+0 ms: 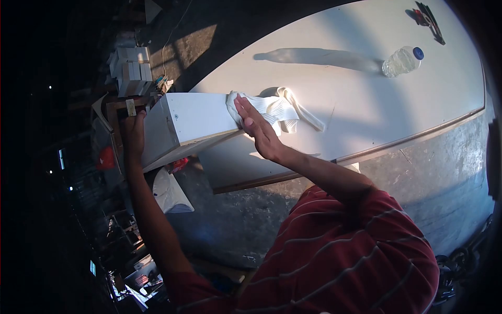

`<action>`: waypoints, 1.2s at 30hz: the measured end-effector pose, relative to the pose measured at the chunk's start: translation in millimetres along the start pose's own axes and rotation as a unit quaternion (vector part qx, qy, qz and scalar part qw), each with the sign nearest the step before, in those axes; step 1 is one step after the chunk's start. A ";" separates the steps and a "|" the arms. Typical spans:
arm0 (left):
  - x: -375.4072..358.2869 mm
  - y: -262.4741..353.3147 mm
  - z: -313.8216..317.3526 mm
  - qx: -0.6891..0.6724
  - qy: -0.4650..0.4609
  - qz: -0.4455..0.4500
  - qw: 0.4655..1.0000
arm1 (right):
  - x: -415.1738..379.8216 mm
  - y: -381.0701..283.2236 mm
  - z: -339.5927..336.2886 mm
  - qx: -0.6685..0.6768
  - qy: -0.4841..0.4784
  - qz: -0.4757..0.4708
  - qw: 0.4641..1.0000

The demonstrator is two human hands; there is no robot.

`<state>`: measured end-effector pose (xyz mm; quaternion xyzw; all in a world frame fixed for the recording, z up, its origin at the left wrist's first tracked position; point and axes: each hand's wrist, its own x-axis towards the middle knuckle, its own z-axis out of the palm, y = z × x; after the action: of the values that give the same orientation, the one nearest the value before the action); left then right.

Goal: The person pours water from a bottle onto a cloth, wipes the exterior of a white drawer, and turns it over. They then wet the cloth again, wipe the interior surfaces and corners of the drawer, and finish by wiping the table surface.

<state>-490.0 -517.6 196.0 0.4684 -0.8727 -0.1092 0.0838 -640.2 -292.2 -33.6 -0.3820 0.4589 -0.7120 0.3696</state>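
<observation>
A white box-like wooden piece (201, 118) with a raw lower edge lies at the near left end of the large white table. At its far left side my left hand (135, 133) grips it, thumb up, with most fingers hidden. My right hand (260, 128) presses a white ribbed cloth (280, 109) against the right end of the piece. The fingers of that hand are straight and close together over the cloth. Part of the cloth trails onto the tabletop in a loose strip.
On the white table (345, 89) lies a clear plastic bottle (401, 62) with a blue cap. Dark and red tools (430, 22) rest at the far right corner. White stacked boxes or boards (132, 70) stand on the floor at left, near a red object (106, 158).
</observation>
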 end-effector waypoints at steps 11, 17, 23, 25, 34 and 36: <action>0.6 6.3 0.6 -0.036 -0.012 0.000 0.999 | -4.3 89.4 -11.8 -0.021 0.086 0.191 0.978; 0.0 4.1 2.1 -0.027 0.013 0.038 0.999 | -1.5 115.2 -31.4 0.038 0.105 0.293 0.950; -3.5 20.1 -1.1 0.007 -0.052 -0.005 0.999 | 11.0 -16.3 10.3 -0.053 0.016 -0.054 0.997; -3.5 22.8 0.1 -0.006 -0.045 0.004 0.999 | 21.9 -66.1 23.8 -0.082 -0.014 -0.136 0.987; 8.9 -1.3 7.2 0.009 -0.042 0.018 0.999 | 17.3 -43.7 9.3 -0.096 -0.025 -0.106 0.989; 13.1 -3.5 6.9 0.003 -0.047 0.013 0.999 | 10.4 -62.0 16.3 -0.080 -0.042 -0.168 0.982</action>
<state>-496.1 -529.7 189.0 0.4514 -0.8821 -0.1275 0.0429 -641.2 -288.4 31.3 -0.5114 0.4280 -0.7081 0.2321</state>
